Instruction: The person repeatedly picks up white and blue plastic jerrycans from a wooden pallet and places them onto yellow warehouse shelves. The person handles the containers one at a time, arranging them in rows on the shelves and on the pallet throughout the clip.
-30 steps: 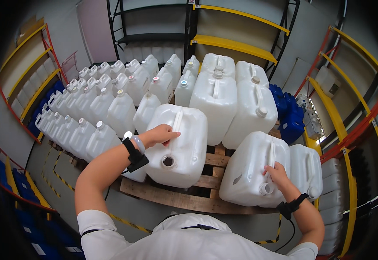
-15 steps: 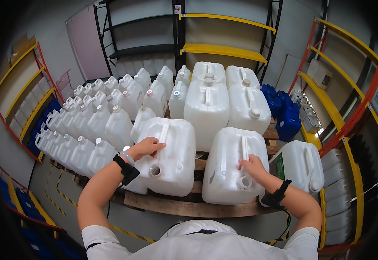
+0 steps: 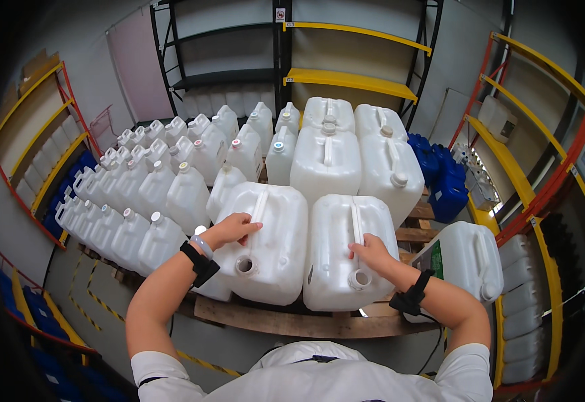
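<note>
Holding the two canisters by their tops, you have the left hand at the left handle of the left canister, and the right hand at the right handle of the right canister. Both stand side by side at the near edge of the wooden pallet; whether their walls touch, I cannot tell. On each hand the fingers look bent around the handle, pinching it, though some fingertips are hidden. The plastic seems rather stiff, but the broad walls may give a little and be slippery to palms. If they are empty, they should be light; the contents I cannot see. The moulded handle is the surest hold, better than the uncapped neck.
</note>
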Demonstrator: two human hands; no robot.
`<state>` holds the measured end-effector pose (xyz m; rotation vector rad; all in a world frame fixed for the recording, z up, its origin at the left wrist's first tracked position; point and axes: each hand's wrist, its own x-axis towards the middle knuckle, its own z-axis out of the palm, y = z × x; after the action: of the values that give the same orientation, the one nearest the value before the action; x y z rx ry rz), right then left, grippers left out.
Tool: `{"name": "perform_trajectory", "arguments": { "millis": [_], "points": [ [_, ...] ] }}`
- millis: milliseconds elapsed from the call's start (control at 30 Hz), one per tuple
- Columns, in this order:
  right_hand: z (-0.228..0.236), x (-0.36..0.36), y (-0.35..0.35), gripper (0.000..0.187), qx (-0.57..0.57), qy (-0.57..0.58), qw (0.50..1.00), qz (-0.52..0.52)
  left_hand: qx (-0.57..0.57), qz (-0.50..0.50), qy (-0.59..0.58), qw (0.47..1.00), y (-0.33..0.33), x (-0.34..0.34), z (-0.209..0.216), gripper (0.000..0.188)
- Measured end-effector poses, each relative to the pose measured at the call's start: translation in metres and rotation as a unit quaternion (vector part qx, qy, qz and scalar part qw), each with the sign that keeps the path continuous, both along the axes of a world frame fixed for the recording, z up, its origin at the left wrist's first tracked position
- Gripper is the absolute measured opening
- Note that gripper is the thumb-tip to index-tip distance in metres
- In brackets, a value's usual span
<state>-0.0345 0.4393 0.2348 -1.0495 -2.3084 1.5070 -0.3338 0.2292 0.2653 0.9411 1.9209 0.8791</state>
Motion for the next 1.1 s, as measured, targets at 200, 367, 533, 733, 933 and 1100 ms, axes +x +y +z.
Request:
{"name": "perform_trajectory", "arguments": {
  "millis": [200,367,533,733,933,1100],
  "points": [
    [-0.007,0.005,0.004,0.031,-0.006,-0.006,1.0,-0.001,-0.013,-0.01,0.024,1.0,0.006,0.004,0.005,0.035],
    [0.03,0.042,0.004,0.049,0.007,0.08,0.995,-0.052,0.016,-0.003,0.049,0.999,0.004,0.004,0.0,0.035],
    [0.049,0.147,0.072,0.045,0.232,0.052,0.948,-0.209,0.018,-0.009,0.054,0.998,-0.005,-0.001,-0.011,0.028],
    [0.021,0.311,0.139,0.046,0.432,-0.223,0.767,-0.419,0.002,0.011,0.04,0.999,-0.001,0.004,-0.006,0.024],
    [0.005,0.334,0.148,0.046,0.179,-0.13,0.899,-0.378,0.003,0.023,0.029,0.999,-0.001,0.009,-0.005,0.025],
    [0.022,0.32,0.143,0.035,0.119,-0.158,0.932,-0.305,-0.001,0.014,0.037,0.999,-0.004,0.006,-0.007,0.03]
  ]
}}
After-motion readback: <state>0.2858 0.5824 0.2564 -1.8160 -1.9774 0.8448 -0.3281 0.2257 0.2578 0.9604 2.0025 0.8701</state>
